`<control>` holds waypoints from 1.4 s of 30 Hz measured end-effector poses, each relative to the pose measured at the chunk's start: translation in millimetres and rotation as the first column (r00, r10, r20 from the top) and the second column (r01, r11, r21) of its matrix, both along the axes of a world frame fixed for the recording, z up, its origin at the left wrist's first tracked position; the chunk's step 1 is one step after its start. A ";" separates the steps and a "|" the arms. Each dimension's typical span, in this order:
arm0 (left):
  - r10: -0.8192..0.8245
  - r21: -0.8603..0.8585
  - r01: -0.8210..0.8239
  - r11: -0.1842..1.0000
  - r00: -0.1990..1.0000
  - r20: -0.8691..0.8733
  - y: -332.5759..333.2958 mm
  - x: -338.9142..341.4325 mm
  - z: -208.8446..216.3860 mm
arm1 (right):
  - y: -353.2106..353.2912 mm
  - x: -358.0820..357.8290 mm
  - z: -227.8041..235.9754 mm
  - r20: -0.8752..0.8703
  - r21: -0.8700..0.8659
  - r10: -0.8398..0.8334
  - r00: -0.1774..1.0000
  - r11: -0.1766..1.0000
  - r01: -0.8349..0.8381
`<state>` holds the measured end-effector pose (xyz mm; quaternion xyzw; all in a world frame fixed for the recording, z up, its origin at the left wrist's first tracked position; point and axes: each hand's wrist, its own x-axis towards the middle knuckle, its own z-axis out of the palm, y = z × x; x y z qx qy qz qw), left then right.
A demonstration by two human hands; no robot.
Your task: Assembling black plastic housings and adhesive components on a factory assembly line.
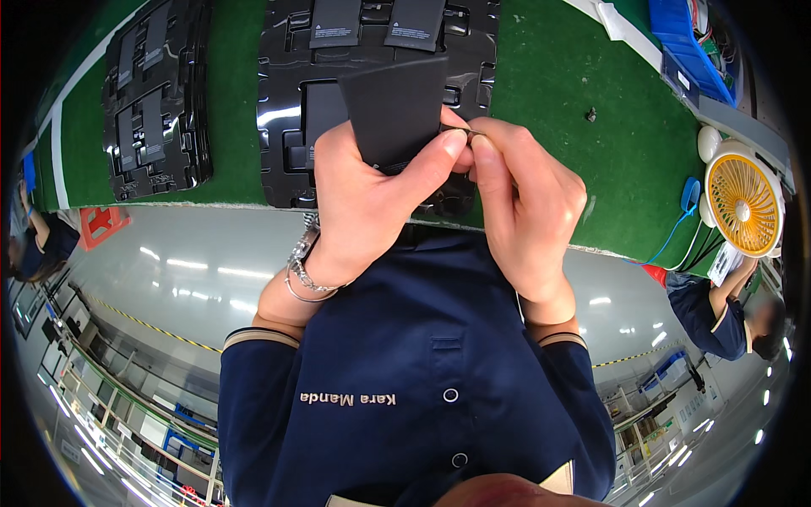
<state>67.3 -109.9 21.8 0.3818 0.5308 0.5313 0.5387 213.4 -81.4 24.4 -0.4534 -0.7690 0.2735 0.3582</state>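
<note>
Left hand (367,186) in close, fingers curled behind and thumb along the edge, firmly gripping a flat black battery pack (397,110), held tilted above the middle black plastic tray (283,84). And there's the right hand (536,186), over the tray's right edge, thumb and forefinger pinched together on a thin dark strip (470,130) at the pack's side; the left thumb tip comes right up beside it, though whether that thumb is pressing the strip, I cannot tell. Down in the tray, two more packs (415,24) lie side by side in its far part, with another (325,110) partly hidden behind the left hand. Left of the tray, well apart, sits a second black tray (160,101), loaded with packs too, both trays on a green work surface (541,76). Over to the tray's right, a small dark lump (591,113), then farther out a yellow-and-white fan (743,207), and a blue bin (693,46) beyond.
</note>
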 end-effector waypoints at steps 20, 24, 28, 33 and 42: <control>-0.210 -0.148 0.216 0.965 0.976 0.055 6.9 -9.1 5.0 | 30.8 28.5 -9.5 0.098 0.129 0.299 0.949 0.942 -0.310; -0.199 -0.176 0.226 0.958 0.967 0.159 5.9 -5.0 -1.4 | 27.9 31.5 -14.9 0.075 0.290 0.372 0.925 0.879 -0.377; -0.128 -0.165 0.160 0.973 0.974 0.188 9.1 -7.6 -8.5 | 12.2 35.5 -21.6 0.041 0.265 0.466 0.884 0.848 -0.459; -0.150 -0.197 0.176 0.964 0.978 0.143 12.4 -3.1 -2.3 | 19.5 56.4 -31.7 -0.048 0.048 0.276 0.960 0.961 -0.274; -0.208 -0.197 0.196 0.961 0.977 -0.043 13.0 -5.1 -2.1 | 44.6 113.5 -30.8 0.355 -0.296 -0.250 0.901 0.884 0.362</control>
